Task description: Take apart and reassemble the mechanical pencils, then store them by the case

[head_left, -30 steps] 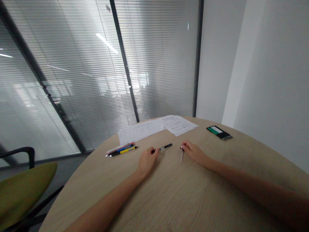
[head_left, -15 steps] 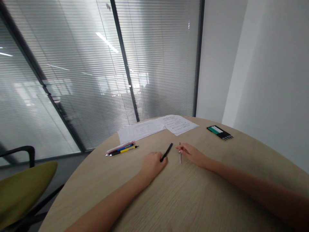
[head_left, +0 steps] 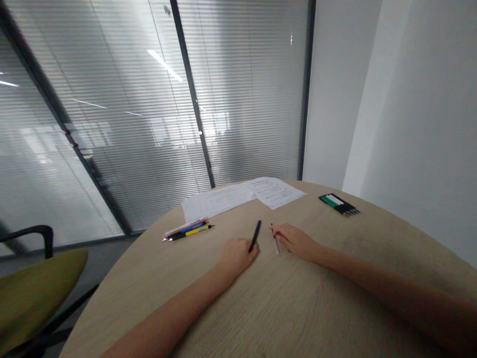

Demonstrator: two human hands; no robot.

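On the round wooden table (head_left: 283, 308), my left hand (head_left: 236, 257) is closed round the lower end of a black pen (head_left: 255, 235), which points up and away. Just to its right, my right hand (head_left: 297, 240) pinches a slim white pen part (head_left: 275, 242) with a thin dark tip sticking up. The two hands sit close together near the middle of the table, a few centimetres apart.
A bundle of coloured pens (head_left: 187, 230) lies to the left. White printed sheets (head_left: 238, 196) lie at the far edge. A set of black and green pens (head_left: 339, 204) lies at the far right. A green chair (head_left: 33, 293) stands at the left. Glass walls with blinds stand behind.
My left hand lifted the black pen off the table and swung it from lying sideways to pointing up. Both hands drew slightly closer together and toward me.
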